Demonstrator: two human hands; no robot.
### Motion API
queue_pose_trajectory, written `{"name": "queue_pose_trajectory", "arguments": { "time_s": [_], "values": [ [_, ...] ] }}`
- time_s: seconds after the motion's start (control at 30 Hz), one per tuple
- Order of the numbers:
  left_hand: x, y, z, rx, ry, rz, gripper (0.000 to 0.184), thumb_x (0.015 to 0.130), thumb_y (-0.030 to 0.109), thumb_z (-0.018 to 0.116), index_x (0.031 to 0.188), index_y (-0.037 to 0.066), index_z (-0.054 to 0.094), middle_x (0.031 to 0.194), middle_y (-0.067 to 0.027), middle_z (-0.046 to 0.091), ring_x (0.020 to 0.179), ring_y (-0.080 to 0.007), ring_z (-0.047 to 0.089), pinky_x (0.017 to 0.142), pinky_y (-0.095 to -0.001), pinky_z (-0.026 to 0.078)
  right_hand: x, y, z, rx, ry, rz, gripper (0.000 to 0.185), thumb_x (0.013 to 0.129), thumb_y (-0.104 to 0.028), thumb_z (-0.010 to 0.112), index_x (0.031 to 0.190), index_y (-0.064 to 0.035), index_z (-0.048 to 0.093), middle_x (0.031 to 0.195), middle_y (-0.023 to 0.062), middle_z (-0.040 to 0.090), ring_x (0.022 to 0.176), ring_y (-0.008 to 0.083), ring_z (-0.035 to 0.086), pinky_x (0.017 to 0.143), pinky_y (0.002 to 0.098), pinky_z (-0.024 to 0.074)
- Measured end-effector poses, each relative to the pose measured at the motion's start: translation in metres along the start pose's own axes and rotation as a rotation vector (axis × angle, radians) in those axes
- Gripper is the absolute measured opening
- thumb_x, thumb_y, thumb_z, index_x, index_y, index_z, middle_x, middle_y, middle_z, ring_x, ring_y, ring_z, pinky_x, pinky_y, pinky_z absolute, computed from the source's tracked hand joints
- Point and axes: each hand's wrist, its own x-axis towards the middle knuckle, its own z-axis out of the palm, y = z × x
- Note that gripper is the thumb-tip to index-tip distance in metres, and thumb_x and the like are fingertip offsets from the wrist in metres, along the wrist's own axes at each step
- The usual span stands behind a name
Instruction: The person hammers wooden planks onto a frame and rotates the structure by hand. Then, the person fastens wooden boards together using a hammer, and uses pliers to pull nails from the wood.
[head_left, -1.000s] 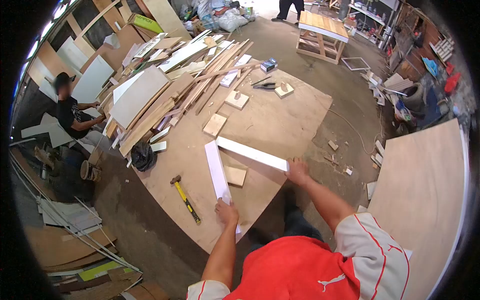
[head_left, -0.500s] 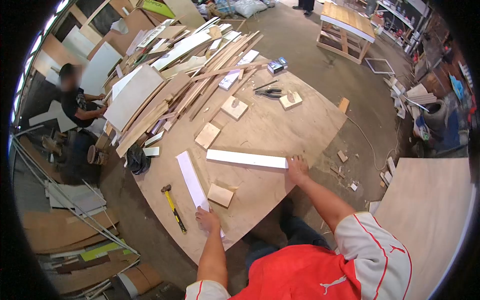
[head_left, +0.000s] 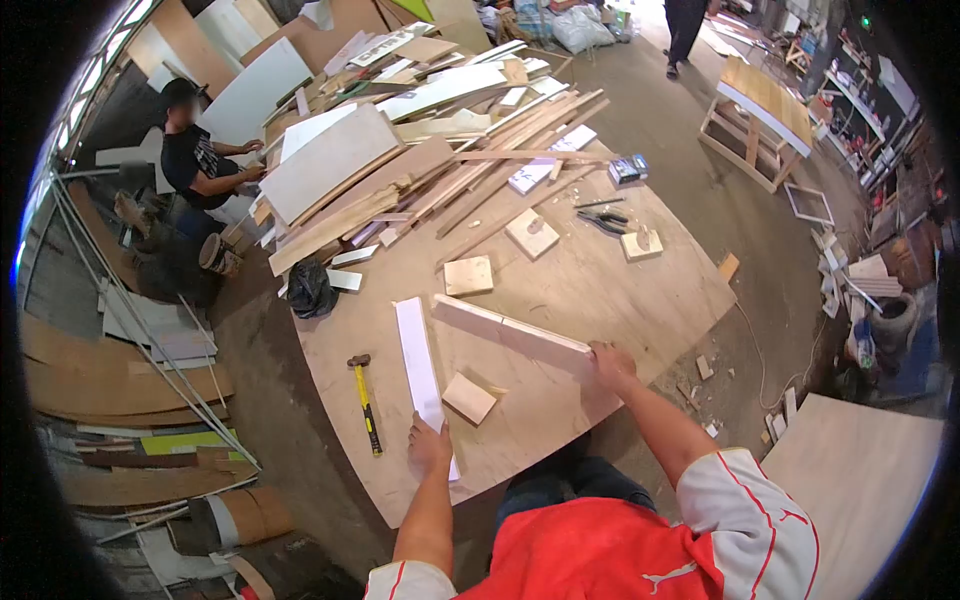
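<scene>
My right hand [head_left: 610,366] grips the right end of a wooden strip [head_left: 510,330], which is tilted so its bare wood side shows with a pale top edge. A white-faced strip [head_left: 415,350] lies flat on the plywood table to the left. My left hand [head_left: 429,445] is closed over its near end; part of the fingers is hidden. Between the two strips sits a small wooden block [head_left: 469,399]. A hammer [head_left: 366,405] with a yellow and black handle lies left of the white strip.
Further wooden blocks [head_left: 468,275], pliers [head_left: 604,222] and a small box [head_left: 628,170] lie farther back. A heap of boards [head_left: 430,150] covers the far left, beside a black plastic bag [head_left: 311,290]. A co-worker [head_left: 195,150] handles boards there. Another person [head_left: 686,35] stands beyond.
My right hand has turned its strip from white face up to show the bare wood side. My left hand stays on the other strip. The whole view has shifted.
</scene>
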Motion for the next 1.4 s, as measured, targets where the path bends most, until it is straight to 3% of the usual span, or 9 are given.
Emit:
{"name": "queue_pose_trajectory", "arguments": {
  "time_s": [0.07, 0.17, 0.23, 0.37, 0.47, 0.8, 1.03, 1.23, 1.4],
  "values": [
    [0.003, -0.002, -0.001, -0.079, -0.003, 0.017, 0.079, 0.093, 0.047, 0.071, 0.149, 0.005, 0.035, 0.128, -0.0229, 0.060, 0.119, -0.0409, 0.060, 0.099, -0.0525, 0.050, 0.003, -0.018, -0.025, 0.021, -0.196, 0.134, 0.039, 0.099, -0.041, 0.057, 0.123, -0.0116, 0.066, 0.107, 0.0186, 0.071, 0.103, 0.0395, 0.067, 0.089, 0.0516, 0.0528],
    [0.013, -0.004, -0.008, -0.208, 0.011, 0.026, 0.078, 0.093, 0.046, 0.071, 0.149, 0.005, 0.034, 0.124, -0.0259, 0.062, 0.117, -0.0430, 0.060, 0.098, -0.0491, 0.051, 0.017, -0.015, -0.009, 0.080, -0.074, 0.200, 0.043, 0.103, -0.045, 0.050, 0.111, -0.0083, 0.070, 0.100, 0.0207, 0.073, 0.095, 0.0421, 0.069, 0.086, 0.0535, 0.0528],
    [0.023, -0.005, -0.011, -0.322, 0.005, 0.043, 0.077, 0.094, 0.044, 0.071, 0.149, 0.006, 0.033, 0.123, -0.0271, 0.061, 0.118, -0.0444, 0.059, 0.098, -0.0501, 0.051, 0.024, -0.036, -0.029, 0.134, -0.136, 0.274, 0.049, 0.102, -0.050, 0.051, 0.108, -0.0064, 0.072, 0.102, 0.0210, 0.073, 0.098, 0.0410, 0.070, 0.087, 0.0519, 0.0530],
    [0.050, 0.003, -0.005, -0.205, 0.114, 0.086, 0.075, 0.094, 0.042, 0.071, 0.148, 0.006, 0.034, 0.128, -0.0260, 0.057, 0.121, -0.0435, 0.055, 0.099, -0.0523, 0.049, 0.046, -0.057, -0.032, 0.234, -0.195, 0.325, 0.065, 0.096, -0.061, 0.055, 0.104, -0.0005, 0.076, 0.106, 0.0246, 0.073, 0.101, 0.0402, 0.071, 0.089, 0.0490, 0.0534],
    [0.074, 0.018, -0.006, -0.144, 0.119, 0.085, 0.072, 0.094, 0.041, 0.071, 0.147, 0.006, 0.036, 0.131, -0.0246, 0.054, 0.123, -0.0422, 0.053, 0.100, -0.0535, 0.047, 0.068, -0.057, 0.005, 0.283, -0.103, 0.287, 0.071, 0.091, -0.066, 0.061, 0.097, 0.0033, 0.076, 0.090, 0.0239, 0.074, 0.088, 0.0365, 0.073, 0.081, 0.0478, 0.0546],
    [0.147, 0.056, 0.019, -0.363, 0.264, 0.027, 0.065, 0.092, 0.033, 0.074, 0.143, 0.006, 0.045, 0.140, -0.0235, 0.050, 0.129, -0.0424, 0.048, 0.108, -0.0556, 0.041, 0.127, -0.076, 0.006, 0.334, -0.038, 0.278, 0.057, 0.088, -0.056, 0.070, 0.093, 0.0003, 0.075, 0.089, 0.0224, 0.074, 0.085, 0.0376, 0.072, 0.078, 0.0478, 0.0545],
    [0.199, 0.099, 0.009, -0.083, 0.209, 0.167, 0.075, 0.096, 0.044, 0.065, 0.158, 0.014, 0.036, 0.162, -0.0234, 0.032, 0.149, -0.0443, 0.029, 0.118, -0.0599, 0.028, 0.169, -0.080, -0.021, 0.097, 0.018, 0.042, 0.044, 0.092, -0.047, 0.067, 0.091, -0.0037, 0.075, 0.091, 0.0175, 0.072, 0.097, 0.0370, 0.064, 0.085, 0.0491, 0.0510],
    [0.206, 0.109, 0.004, -0.039, 0.206, 0.136, 0.070, 0.099, 0.044, 0.060, 0.159, 0.016, 0.036, 0.165, -0.0216, 0.028, 0.151, -0.0427, 0.027, 0.117, -0.0604, 0.028, 0.237, -0.091, -0.025, -0.023, 0.152, -0.279, 0.033, 0.087, -0.036, 0.075, 0.102, -0.0068, 0.074, 0.108, 0.0167, 0.070, 0.107, 0.0377, 0.059, 0.096, 0.0489, 0.0472],
    [0.213, 0.105, 0.009, -0.043, 0.194, 0.113, 0.069, 0.098, 0.042, 0.060, 0.159, 0.018, 0.037, 0.165, -0.0207, 0.028, 0.151, -0.0414, 0.027, 0.116, -0.0597, 0.029, 0.352, -0.161, -0.039, -0.071, 0.152, -0.404, 0.041, 0.086, -0.034, 0.076, 0.117, -0.0076, 0.070, 0.119, 0.0171, 0.066, 0.119, 0.0362, 0.056, 0.104, 0.0487, 0.0440]
  ]
}}
